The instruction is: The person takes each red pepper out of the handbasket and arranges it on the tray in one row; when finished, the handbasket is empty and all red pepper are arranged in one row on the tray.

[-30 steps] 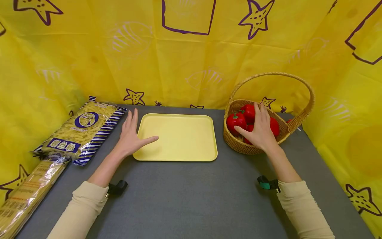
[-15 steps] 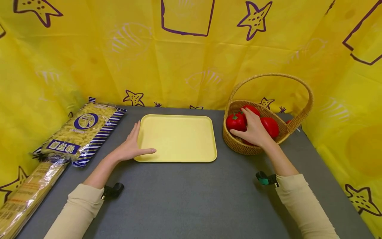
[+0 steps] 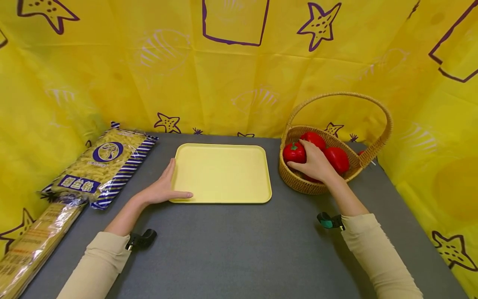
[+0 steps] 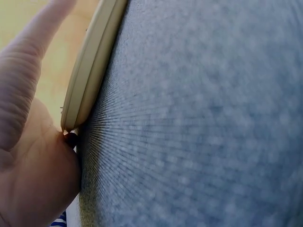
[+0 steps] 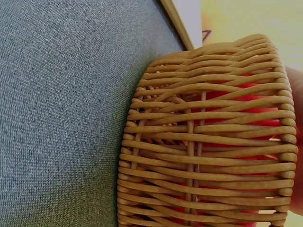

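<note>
A pale yellow tray (image 3: 222, 174) lies flat on the table. My left hand (image 3: 160, 189) is at its left edge, fingers extended along the side and thumb stretched over the near left corner. In the left wrist view the tray's rim (image 4: 87, 71) runs close beside the palm. My right hand (image 3: 315, 162) reaches into a wicker basket (image 3: 302, 185), fingers and thumb curled round a red tomato (image 3: 293, 153) with a green stem top. More red produce (image 3: 337, 160) lies beside and behind that hand. The basket wall (image 5: 208, 142) hides most of the hand in the right wrist view.
The basket's tall handle (image 3: 343, 93) arches above the right hand. At the left lie a bag of spiral pasta (image 3: 108, 166) and a long pack of noodles (image 3: 37, 241). A yellow patterned cloth (image 3: 224, 83) hangs behind the grey table (image 3: 239, 249).
My right hand has lowered into the basket and its fingers have closed round the tomato. My left hand has come down and slightly nearer along the tray's left edge.
</note>
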`<state>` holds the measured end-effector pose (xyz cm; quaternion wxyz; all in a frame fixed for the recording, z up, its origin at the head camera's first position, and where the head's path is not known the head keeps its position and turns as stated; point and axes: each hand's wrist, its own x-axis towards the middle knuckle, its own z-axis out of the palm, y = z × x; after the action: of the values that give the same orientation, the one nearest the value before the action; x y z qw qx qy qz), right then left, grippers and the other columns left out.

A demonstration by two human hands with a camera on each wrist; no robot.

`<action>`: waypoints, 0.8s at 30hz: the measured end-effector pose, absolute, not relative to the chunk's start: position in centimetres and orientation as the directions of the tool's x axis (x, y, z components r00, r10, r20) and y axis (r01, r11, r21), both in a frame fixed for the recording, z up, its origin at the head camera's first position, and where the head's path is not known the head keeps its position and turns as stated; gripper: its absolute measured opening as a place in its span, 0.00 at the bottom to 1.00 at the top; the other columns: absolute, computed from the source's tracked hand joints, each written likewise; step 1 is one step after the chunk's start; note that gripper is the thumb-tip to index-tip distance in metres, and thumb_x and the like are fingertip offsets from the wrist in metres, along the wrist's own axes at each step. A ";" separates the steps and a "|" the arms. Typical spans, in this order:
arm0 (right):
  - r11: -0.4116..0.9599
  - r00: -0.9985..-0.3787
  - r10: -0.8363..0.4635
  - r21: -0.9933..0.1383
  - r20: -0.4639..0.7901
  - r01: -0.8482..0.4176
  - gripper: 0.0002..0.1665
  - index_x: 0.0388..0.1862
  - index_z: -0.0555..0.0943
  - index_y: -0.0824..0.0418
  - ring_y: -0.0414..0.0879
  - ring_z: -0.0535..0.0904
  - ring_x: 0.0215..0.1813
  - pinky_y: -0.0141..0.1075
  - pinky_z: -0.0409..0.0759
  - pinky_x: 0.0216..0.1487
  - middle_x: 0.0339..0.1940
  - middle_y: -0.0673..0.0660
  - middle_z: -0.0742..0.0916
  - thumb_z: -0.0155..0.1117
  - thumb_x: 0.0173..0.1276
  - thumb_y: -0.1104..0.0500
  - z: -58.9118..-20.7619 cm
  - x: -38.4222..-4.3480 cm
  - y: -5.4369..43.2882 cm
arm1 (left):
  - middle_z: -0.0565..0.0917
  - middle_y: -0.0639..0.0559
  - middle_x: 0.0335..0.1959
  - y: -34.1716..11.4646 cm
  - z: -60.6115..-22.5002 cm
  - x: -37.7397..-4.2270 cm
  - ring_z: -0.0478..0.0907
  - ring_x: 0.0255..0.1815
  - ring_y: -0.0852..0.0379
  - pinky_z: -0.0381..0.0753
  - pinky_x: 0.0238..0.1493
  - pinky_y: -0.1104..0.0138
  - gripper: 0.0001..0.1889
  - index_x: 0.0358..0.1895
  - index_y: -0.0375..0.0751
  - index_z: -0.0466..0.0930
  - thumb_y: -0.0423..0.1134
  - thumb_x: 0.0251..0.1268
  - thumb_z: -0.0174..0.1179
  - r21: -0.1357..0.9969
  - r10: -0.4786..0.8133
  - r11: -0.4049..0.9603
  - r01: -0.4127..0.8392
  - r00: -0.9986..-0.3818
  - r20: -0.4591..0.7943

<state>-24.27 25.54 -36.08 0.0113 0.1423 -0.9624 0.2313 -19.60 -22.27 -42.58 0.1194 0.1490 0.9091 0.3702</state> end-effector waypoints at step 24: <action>0.864 -0.959 -0.225 -0.420 0.170 -0.277 0.51 0.73 0.60 0.70 0.66 0.67 0.66 0.62 0.65 0.63 0.68 0.71 0.70 0.74 0.58 0.50 -37.2 -24.2 25.1 | 0.23 0.36 0.76 -22.6 -43.1 -19.2 0.28 0.75 0.29 0.35 0.69 0.37 0.70 0.76 0.31 0.27 0.58 0.46 0.74 0.684 0.381 0.701 0.202 -0.917 -0.120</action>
<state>-24.24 25.07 -37.15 0.0578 0.1304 -0.9637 0.2258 -19.22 -22.58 -43.08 0.1273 0.1594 0.9134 0.3522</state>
